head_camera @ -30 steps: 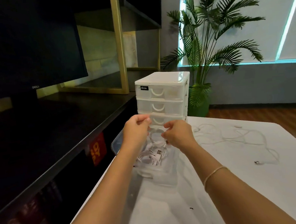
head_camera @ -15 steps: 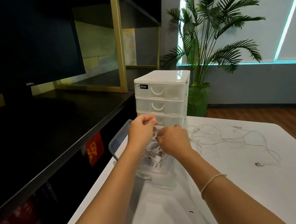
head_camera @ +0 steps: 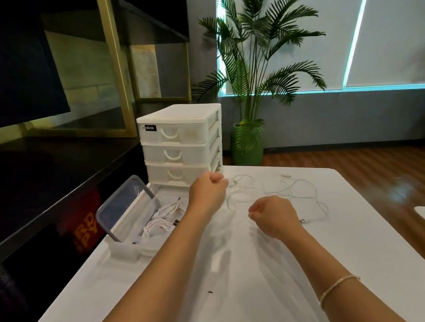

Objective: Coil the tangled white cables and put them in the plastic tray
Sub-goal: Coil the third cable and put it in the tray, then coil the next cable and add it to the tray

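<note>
The plastic tray stands at the table's left edge and holds several coiled white cables. A tangle of loose white cables is spread over the far middle of the white table. My left hand hovers just right of the tray with its fingers curled, and one cable end runs out from its fingertips. My right hand sits nearer to me, beside the tangle, with its fingers loosely closed and nothing visible in them.
A clear lid leans upright in the tray's left side. A white three-drawer unit stands right behind the tray. A dark shelf runs along the left, and a potted palm stands beyond the table.
Both hands have left the tray, where they held a coiled cable together, and moved right to the loose tangle. The coil now lies in the tray.
</note>
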Available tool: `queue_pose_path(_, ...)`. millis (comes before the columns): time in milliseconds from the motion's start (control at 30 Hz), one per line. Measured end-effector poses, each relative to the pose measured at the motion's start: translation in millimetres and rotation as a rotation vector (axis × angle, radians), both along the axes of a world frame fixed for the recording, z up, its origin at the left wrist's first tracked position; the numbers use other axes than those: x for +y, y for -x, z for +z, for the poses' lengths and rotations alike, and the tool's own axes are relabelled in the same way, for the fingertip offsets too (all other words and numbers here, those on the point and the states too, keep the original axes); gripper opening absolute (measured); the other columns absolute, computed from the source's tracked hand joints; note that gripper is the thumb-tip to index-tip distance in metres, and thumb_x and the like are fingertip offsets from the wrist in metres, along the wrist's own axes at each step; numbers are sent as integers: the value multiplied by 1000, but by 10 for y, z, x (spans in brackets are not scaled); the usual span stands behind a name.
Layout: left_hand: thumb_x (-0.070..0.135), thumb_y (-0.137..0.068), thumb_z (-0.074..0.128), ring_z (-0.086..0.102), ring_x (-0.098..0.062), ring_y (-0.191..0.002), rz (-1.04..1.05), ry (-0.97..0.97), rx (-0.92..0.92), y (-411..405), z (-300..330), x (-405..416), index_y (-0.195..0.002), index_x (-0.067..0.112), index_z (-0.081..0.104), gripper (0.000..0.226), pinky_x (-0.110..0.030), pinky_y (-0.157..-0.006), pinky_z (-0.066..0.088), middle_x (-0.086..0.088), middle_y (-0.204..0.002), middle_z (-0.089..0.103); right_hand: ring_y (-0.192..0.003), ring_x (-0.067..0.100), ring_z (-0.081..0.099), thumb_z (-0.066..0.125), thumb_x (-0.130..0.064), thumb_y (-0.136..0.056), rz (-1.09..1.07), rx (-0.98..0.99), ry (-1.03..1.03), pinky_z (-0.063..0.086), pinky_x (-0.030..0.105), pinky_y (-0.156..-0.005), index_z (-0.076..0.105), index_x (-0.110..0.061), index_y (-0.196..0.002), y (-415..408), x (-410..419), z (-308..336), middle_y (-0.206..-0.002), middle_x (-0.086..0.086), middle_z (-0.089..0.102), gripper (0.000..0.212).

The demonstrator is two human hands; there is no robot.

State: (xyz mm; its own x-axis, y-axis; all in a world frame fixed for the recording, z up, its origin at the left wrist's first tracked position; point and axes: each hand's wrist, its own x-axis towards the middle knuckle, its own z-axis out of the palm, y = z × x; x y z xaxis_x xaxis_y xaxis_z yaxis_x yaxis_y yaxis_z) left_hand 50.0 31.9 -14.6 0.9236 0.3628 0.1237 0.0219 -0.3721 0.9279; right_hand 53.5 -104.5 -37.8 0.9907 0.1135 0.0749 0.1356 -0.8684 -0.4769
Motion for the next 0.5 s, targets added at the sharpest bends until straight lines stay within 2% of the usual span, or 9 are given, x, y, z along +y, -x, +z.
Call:
queue_pose_path(67, 24, -93, 52, 53, -25, -117, -24, -93, 73, -46, -68, -159, -118, 16, 55, 27, -30, -92, 42, -5, -121, 57, -102, 19, 60, 56, -25, -88, -20, 21, -45, 46, 34, -96, 72, -23, -99, 2, -163, -30, -109, -1, 69, 19)
queue_pose_path(133, 25, -94, 51, 48, -26, -123, -36, -189, 161, -111, -154, -274, -133, 11, 45, 42, -27, -90, 39, -9, -134, 51, -102, 19, 60, 56, -24, -88, -35, 28, -110, 46, 34, -97, 71, -21, -99, 20, -295, -47, -109, -1, 69, 19)
queue_pose_path(233, 26, -92, 53, 48, -29, -123, -31, -242, 269, -203, -295, -386, -137, 5, 39, 52, -29, -93, 40, -13, -138, 48, -102, 16, 60, 56, -21, -88, -40, 15, -197, 44, 23, -90, 71, -18, -101, 52, -461, -77, -108, -1, 70, 20)
queue_pose_path(300, 23, -92, 54, 54, -27, -116, -13, -195, 245, -231, -356, -437, -129, 5, 49, 41, -31, -95, 42, -11, -131, 56, -102, 14, 60, 56, -19, -88, -33, 7, -239, 40, 18, -84, 71, -16, -102, 74, -547, -107, -108, -1, 70, 21)
queue_pose_path(367, 20, -94, 51, 59, -25, -101, -11, -153, 153, -228, -375, -474, -107, 8, 63, 21, -32, -86, 45, -7, -113, 66, -101, 12, 60, 56, -18, -88, -37, -7, -268, 38, 15, -81, 71, -16, -103, 85, -611, -131, -108, -1, 70, 21)
queue_pose_path(433, 21, -96, 47, 61, -23, -89, -18, -119, 43, -192, -305, -504, -94, 8, 65, 23, -29, -76, 43, -3, -90, 67, -100, 12, 60, 56, -17, -88, -47, -22, -311, 37, 15, -82, 71, -15, -103, 79, -653, -132, -108, 0, 70, 21)
queue_pose_path(500, 23, -96, 45, 58, -19, -79, -10, -71, -56, -140, -175, -532, -96, 9, 66, 26, -28, -69, 45, -1, -81, 63, -101, 13, 60, 56, -18, -89, -53, -37, -339, 36, 15, -83, 71, -15, -103, 72, -671, -107, -108, -1, 70, 21)
